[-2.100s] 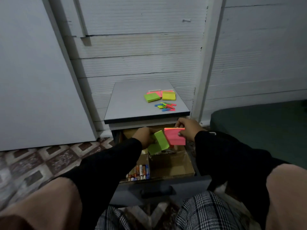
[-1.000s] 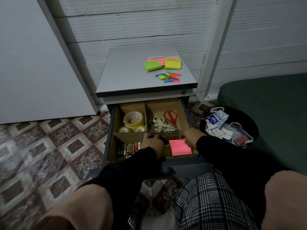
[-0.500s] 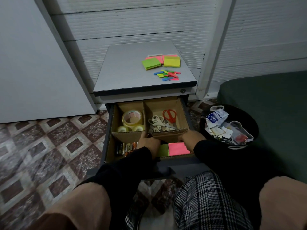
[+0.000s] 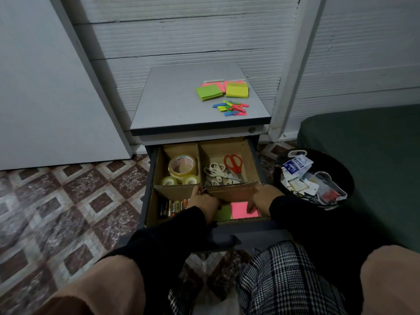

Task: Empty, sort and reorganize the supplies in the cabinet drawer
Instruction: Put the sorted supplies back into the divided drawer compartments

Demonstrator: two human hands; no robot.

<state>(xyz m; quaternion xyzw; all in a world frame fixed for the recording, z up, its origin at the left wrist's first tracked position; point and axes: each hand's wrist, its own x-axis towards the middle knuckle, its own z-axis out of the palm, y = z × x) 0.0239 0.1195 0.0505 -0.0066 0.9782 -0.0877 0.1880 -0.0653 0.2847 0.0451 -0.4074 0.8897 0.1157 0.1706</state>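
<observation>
in the near right compartment of the open dark grey cabinet drawer (image 4: 229,228), lined with brown cardboard dividers (image 4: 229,192), both hands are down among the sticky notes. the right hand (image 4: 261,198) rests with fingers curled over the far right edge of the bright pink square sticky-note pad (image 4: 243,210), touching it; whether it pinches the pad or only presses it flat i cannot tell. the left hand (image 4: 204,198) lies just left of that, its thumb up against the divider wall, over the lime green sticky-note pad (image 4: 223,213), which peeks out between the two hands; its fingers are hidden, so its hold cannot be told either.

beyond the hands, past the divider, sit the red-handled scissors (image 4: 233,163) with pale ones beside them, and left of those the clear tape rolls (image 4: 181,167). left of the left hand lies a row of batteries (image 4: 172,208).

this looks like the refilling stage: pads being seated side by side in their compartment. well beyond the hands, on the grey cabinet top (image 4: 172,105), more neon pads (image 4: 222,90) and loose coloured page flags (image 4: 230,108) wait. the next move likely calls for letting go, reaching up and fetching those, squaring each pad so it fits.
</observation>
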